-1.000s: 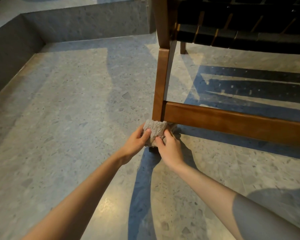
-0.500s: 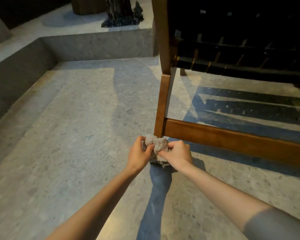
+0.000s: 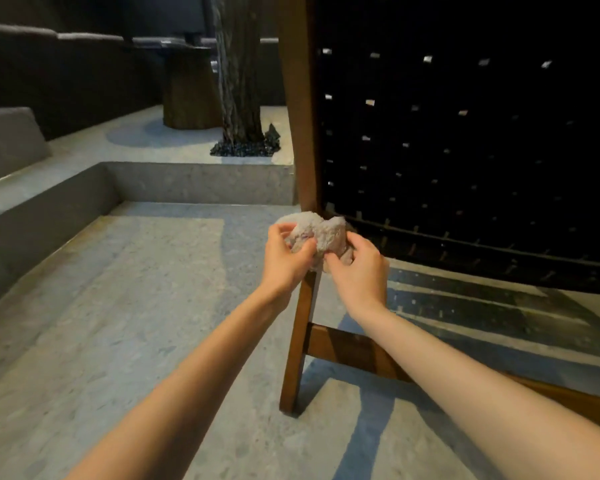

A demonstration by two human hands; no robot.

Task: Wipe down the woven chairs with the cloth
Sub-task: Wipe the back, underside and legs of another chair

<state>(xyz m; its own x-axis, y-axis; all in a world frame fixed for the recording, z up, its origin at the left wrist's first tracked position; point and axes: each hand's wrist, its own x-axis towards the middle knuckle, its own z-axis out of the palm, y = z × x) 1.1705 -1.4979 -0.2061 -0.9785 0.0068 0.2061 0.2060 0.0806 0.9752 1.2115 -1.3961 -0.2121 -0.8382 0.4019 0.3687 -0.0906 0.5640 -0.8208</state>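
Observation:
A bunched grey-beige cloth (image 3: 321, 233) is held between my two hands in front of the chair's wooden rear leg (image 3: 300, 341). My left hand (image 3: 284, 258) grips its left side and my right hand (image 3: 359, 271) grips its right side. The woven chair (image 3: 465, 133) fills the right: a black strap back in a brown wooden frame, with a low wooden crossbar (image 3: 354, 351) near the floor. The cloth hides the part of the leg just under the woven back's lower left corner.
Terrazzo floor (image 3: 101, 323) spreads to the left. A raised stone step (image 3: 201, 183) runs along the back and left. On it stand a tree trunk (image 3: 239, 81) ringed with dark pebbles and a wooden stump (image 3: 187, 95).
Both hands have lifted the cloth from the foot of the chair leg up to the height of the woven back's lower corner. The view has tilted up.

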